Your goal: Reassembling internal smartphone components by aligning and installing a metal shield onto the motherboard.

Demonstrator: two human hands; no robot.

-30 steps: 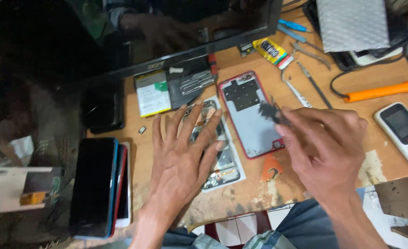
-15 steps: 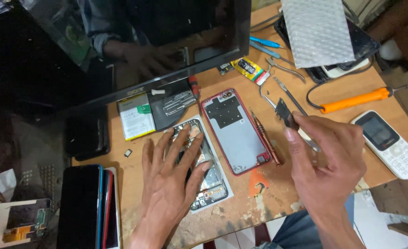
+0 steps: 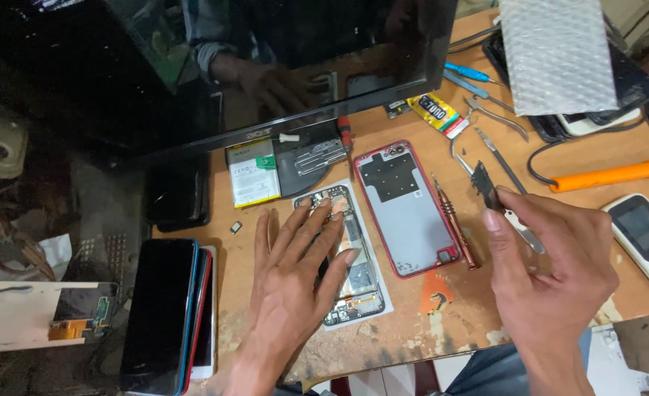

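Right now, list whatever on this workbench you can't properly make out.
- Head view: the opened phone is largely covered by the left hand.
- The small dark part pinched in the right hand is too small to identify; fingers hide its lower end.
- The keypad phone is cut off by the right edge.
- The stacked phones run past the bottom edge.
- The monitor shows only dim reflections.

A worn wooden workbench (image 3: 596,158) fills the scene, its top scuffed and pale where the finish has flaked along the near edge. A dark monitor screen (image 3: 192,66) stands at the back of it, glossy enough to mirror the bench. Left of the bench the space is dim and cluttered. Light falls evenly from above, brightest on the right side.
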